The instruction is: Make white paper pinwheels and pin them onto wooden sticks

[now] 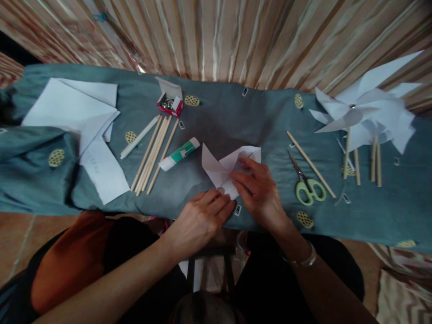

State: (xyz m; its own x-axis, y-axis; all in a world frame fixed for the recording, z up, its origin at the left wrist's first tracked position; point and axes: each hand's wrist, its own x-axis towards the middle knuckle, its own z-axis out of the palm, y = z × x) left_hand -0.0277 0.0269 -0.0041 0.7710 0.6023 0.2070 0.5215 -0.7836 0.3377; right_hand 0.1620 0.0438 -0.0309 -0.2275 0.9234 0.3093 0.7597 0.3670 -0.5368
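A partly folded white paper sheet (219, 168) lies on the grey-blue cloth (236, 121) at the middle of the table. My right hand (259, 189) rests on top of it, fingers pressing a folded corner down toward the centre. At the paper's near corner my left hand (202, 216) has its fingers curled and pressed against the edge. Both hands are touching the same sheet.
A glue stick (179, 154), several wooden sticks (153, 155) and a red box of pins (169, 104) lie to the left. White sheets (77, 112) sit far left. Green scissors (308, 184), one stick (310, 164) and finished paper pinwheels (367, 112) are on the right.
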